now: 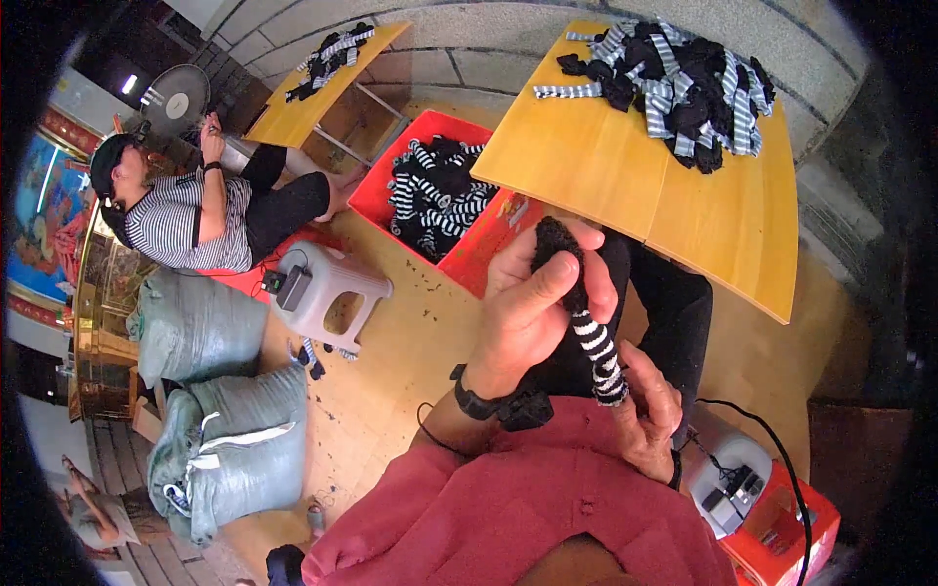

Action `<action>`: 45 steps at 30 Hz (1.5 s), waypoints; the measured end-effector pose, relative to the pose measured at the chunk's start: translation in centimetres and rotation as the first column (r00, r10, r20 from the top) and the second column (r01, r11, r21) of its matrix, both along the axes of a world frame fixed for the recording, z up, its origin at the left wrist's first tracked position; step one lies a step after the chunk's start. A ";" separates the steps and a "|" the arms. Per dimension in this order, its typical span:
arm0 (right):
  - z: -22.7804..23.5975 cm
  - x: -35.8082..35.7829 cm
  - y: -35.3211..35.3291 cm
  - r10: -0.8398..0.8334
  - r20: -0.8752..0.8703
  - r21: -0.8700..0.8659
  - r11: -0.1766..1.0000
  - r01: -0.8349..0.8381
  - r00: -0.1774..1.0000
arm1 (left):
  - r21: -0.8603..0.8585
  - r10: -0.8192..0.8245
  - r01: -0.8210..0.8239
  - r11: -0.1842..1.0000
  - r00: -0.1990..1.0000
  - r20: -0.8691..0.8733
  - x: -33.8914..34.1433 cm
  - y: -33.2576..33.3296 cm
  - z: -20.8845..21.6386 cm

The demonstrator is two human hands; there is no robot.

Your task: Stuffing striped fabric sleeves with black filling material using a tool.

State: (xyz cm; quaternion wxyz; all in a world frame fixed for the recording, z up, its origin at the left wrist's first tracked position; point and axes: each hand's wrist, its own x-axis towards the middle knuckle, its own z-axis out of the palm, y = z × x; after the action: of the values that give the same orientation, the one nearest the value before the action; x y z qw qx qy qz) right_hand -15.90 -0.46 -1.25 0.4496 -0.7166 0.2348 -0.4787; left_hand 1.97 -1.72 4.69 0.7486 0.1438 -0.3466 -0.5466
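Note:
My left hand point(532, 308) grips the black top end of a knitted sock point(591, 327) with a black-and-white striped leg. My right hand point(647, 408) pinches the striped lower end near my lap. The sock hangs stretched between both hands, over my black trousers and red shirt. A pile of similar black and striped socks point(684, 83) lies on the yellow wooden table point(625, 176) in front of me.
A red crate point(467, 256) with more striped socks stands on the floor left of the table. A grey plastic stool point(327, 288), grey sacks point(230, 444), and a second yellow table point(303, 103) are to the left. A person in a striped shirt point(186, 220) sits there.

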 end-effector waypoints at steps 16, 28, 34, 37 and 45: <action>1.1 -0.9 0.1 0.148 0.447 0.651 0.623 -0.434 0.882 | 0.116 0.259 -0.261 0.958 0.965 0.033 -1.2 1.5 0.1; 0.2 -1.9 -0.8 0.122 0.038 0.420 0.899 -0.126 0.992 | 0.158 0.217 -0.221 0.962 0.975 0.039 1.1 1.3 1.2; 1.3 -1.8 -0.4 0.100 0.036 0.354 0.929 -0.107 0.994 | 0.110 0.247 -0.249 0.962 0.968 0.037 1.0 1.1 0.9; 0.6 -2.4 -0.3 0.109 -0.001 0.338 0.935 -0.102 0.994 | 0.076 0.349 -0.349 0.934 0.937 0.016 1.2 1.0 1.0; 0.8 -2.0 0.0 0.089 0.015 0.398 0.913 -0.088 0.996 | 0.032 0.302 -0.300 0.953 0.950 -0.075 1.3 1.0 0.2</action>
State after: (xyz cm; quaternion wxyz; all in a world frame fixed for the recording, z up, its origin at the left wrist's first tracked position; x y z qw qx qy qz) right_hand -17.93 -0.44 -0.45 0.6067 -0.6208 0.2955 -0.3989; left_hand 3.28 -0.74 4.92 0.8349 0.1807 -0.2853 -0.4347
